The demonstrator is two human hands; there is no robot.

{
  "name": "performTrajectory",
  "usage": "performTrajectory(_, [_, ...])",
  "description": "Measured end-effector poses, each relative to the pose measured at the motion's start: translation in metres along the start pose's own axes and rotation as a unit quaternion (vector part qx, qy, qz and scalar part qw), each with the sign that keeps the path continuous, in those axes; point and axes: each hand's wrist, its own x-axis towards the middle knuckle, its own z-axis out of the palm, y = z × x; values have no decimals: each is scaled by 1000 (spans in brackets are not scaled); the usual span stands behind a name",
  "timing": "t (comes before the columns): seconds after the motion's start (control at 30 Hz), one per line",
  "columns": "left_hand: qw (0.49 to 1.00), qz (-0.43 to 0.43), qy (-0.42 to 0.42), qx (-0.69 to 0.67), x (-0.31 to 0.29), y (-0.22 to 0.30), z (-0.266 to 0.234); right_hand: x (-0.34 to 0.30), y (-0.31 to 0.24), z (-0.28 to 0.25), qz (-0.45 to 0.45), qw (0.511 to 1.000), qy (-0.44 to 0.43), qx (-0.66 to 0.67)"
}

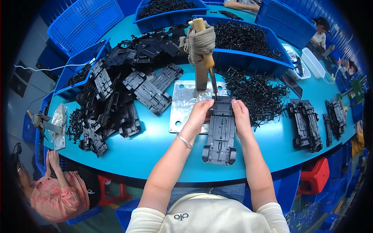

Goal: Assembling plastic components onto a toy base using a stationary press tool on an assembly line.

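Under the cloth-wrapped tool [208, 61], here's the black chassis [220, 130], its far end over the metal plate [180, 110], near end above the teal table [182, 169]! Left hand [200, 111] grips one edge, right hand [241, 115] the other; whether the tip touches it, I can't tell. Small black parts [254, 95] heap up alongside.
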Motion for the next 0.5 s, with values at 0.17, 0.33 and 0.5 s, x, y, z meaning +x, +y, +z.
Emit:
performTrajectory(0.17, [1000, 3, -5, 12, -2, 0, 1, 0, 1, -1, 15, 1000, -9, 24])
performTrajectory(0.33, [1000, 8, 9, 8, -2, 0, 1, -1, 0, 2, 4, 1000, -7, 24])
performTrajectory(0.5, [994, 88, 58, 43, 6, -12, 9, -1, -3, -2, -2, 999, -29, 30])
